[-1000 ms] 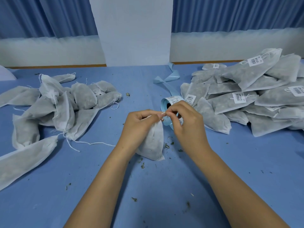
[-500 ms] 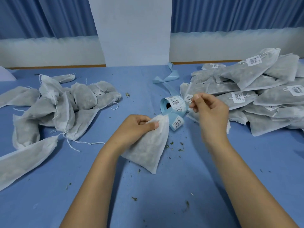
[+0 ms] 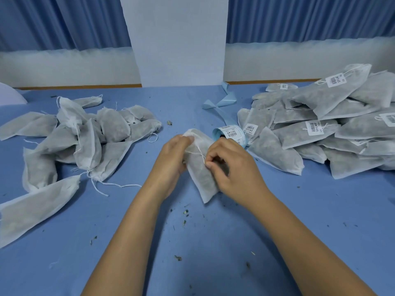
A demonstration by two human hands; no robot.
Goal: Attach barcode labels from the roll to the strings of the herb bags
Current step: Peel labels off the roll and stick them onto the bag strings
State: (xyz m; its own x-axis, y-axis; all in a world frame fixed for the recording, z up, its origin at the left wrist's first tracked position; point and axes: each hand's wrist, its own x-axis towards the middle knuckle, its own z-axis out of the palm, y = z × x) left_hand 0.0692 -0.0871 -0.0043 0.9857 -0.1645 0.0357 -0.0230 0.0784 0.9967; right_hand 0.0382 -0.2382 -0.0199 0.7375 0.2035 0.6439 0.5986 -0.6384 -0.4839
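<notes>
A white mesh herb bag [image 3: 200, 167] lies slanted between my hands at the table's middle. My left hand [image 3: 173, 159] grips its gathered top edge. My right hand [image 3: 232, 167] pinches the bag's thin white string [image 3: 199, 152] over the bag's middle. Just behind my right hand lies the roll of barcode labels [image 3: 229, 133] on its side, with a light blue backing strip [image 3: 222, 103] trailing toward the wall. I see no label on the held bag.
A heap of unlabelled herb bags [image 3: 70, 142] lies at the left, with loose strings. A bigger heap of labelled bags [image 3: 316, 129] fills the right side. Herb crumbs dot the blue tablecloth [image 3: 203, 242]. A white pillar and blue curtains stand behind.
My right hand has come back from beside the label roll to the bag and now pinches its string. My left hand has turned the bag and raised its top.
</notes>
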